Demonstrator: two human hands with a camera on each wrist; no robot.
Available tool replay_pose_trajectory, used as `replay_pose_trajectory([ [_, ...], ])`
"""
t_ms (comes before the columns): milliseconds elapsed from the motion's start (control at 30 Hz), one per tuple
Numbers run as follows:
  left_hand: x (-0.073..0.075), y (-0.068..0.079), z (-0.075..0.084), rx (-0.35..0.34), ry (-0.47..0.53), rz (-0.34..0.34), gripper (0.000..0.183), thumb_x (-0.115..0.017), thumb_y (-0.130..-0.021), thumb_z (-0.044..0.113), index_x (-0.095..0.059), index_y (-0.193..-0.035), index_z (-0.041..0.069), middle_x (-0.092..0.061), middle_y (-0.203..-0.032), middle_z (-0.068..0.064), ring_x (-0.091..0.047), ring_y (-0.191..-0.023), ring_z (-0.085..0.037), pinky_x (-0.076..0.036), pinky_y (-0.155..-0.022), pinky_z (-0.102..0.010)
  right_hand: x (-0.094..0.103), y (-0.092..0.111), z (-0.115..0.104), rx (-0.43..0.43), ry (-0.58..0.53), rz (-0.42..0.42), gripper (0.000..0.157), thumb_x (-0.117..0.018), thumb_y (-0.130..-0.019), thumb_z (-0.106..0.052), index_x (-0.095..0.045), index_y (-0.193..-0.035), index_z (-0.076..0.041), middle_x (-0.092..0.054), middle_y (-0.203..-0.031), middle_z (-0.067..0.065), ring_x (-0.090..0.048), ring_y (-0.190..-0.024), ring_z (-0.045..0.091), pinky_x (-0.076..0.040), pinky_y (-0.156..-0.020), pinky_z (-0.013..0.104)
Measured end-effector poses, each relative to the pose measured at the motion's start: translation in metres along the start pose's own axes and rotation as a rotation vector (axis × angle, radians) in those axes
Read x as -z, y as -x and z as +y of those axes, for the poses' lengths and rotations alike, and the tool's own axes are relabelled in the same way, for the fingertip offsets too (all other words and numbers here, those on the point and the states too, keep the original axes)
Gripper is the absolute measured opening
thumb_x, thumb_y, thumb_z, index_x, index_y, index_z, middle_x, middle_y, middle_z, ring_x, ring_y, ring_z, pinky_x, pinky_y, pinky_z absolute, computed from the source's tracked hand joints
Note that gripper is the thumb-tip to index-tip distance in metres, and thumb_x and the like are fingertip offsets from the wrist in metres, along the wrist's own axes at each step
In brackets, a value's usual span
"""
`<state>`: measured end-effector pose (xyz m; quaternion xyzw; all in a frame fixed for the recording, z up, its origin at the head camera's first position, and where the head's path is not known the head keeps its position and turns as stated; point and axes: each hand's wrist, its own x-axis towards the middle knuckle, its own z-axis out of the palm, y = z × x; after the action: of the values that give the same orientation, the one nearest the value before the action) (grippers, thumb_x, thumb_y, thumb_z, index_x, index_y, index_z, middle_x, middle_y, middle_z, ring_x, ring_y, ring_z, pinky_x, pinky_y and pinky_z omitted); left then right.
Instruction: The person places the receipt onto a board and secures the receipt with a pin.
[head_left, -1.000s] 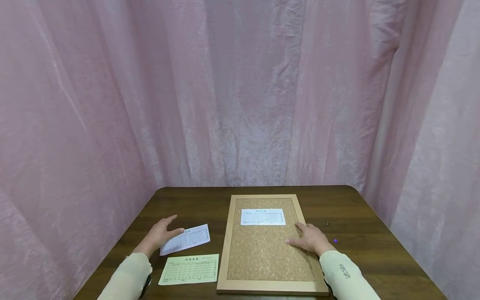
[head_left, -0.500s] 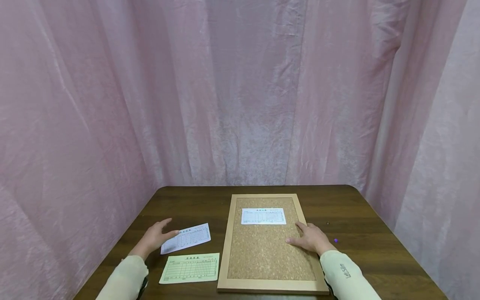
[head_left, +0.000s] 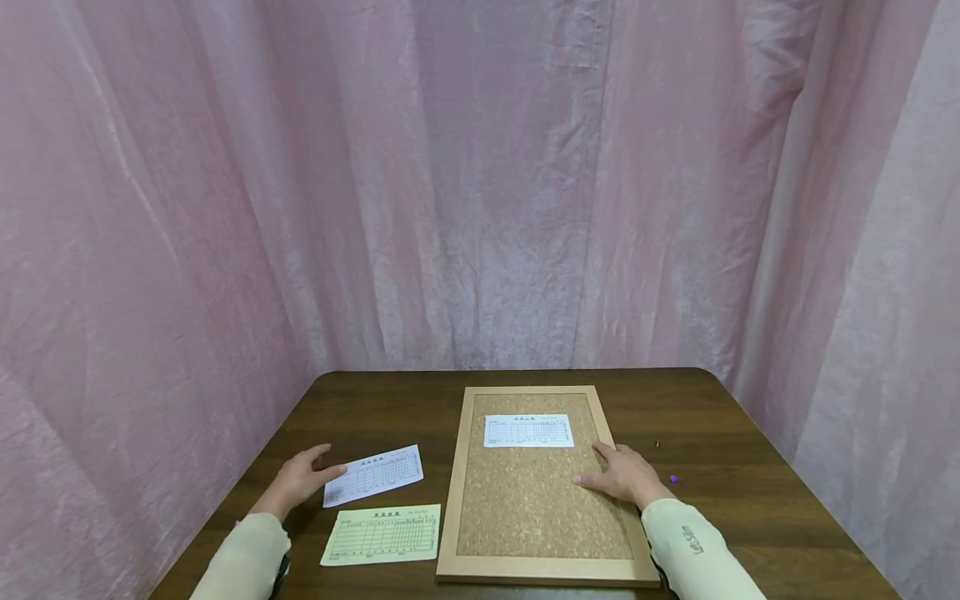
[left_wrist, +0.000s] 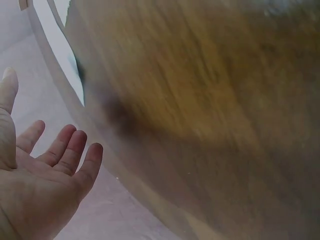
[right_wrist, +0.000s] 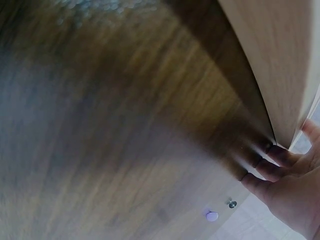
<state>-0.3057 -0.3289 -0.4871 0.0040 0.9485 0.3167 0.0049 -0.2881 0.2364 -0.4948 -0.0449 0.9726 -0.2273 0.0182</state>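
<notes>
A wood-framed corkboard [head_left: 540, 517] lies flat on the table with a white printed form slip [head_left: 528, 431] on its upper part. My right hand [head_left: 626, 477] rests across the board's right edge, its thumb reaching over the cork. In the right wrist view, that hand's fingers [right_wrist: 270, 185] lie along the frame's outer side by the tabletop. My left hand [head_left: 294, 482] hovers at the left end of a pale lavender form slip [head_left: 375, 475], fingers spread and holding nothing. Below that slip lies a light green one [head_left: 382, 535].
To the right of the board lie a purple tack [head_left: 673, 478] and a small metal tack [head_left: 657, 444]. The dark wood table [head_left: 750, 517] has rounded far corners. Pink curtains [head_left: 517, 208] hang behind it and at both sides.
My left hand has drawn back to the left, uncovering more of the lavender slip. The right hand stays on the board, and the slips have not visibly moved on the table.
</notes>
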Motion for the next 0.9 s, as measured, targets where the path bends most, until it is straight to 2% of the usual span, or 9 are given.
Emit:
replay_pose_trajectory([
  [233, -0.001, -0.003, -0.01, 0.054, 0.022, 0.001, 0.082, -0.068, -0.093, 0.045, -0.036, -0.147, -0.009, -0.041, -0.14, -0.039, -0.04, -0.128, -0.056, -0.036, -0.101, -0.065, -0.001, -0.001, 0.0, -0.005, -0.011, 0.0, 0.094, -0.07, -0.081, -0.065, -0.044, -0.149, -0.005, -0.04, -0.143, 0.037, -0.038, -0.13, 0.056, -0.034, -0.099, 0.07],
  [900, -0.002, -0.006, -0.016, 0.073, 0.058, 0.004, 0.078, -0.072, -0.091, 0.037, -0.039, -0.145, -0.009, -0.043, -0.139, -0.039, -0.04, -0.128, -0.055, -0.035, -0.103, -0.064, -0.002, -0.002, 0.001, -0.012, -0.008, 0.005, 0.095, -0.07, -0.08, -0.066, -0.044, -0.149, -0.006, -0.039, -0.143, 0.038, -0.038, -0.129, 0.058, -0.034, -0.098, 0.07],
])
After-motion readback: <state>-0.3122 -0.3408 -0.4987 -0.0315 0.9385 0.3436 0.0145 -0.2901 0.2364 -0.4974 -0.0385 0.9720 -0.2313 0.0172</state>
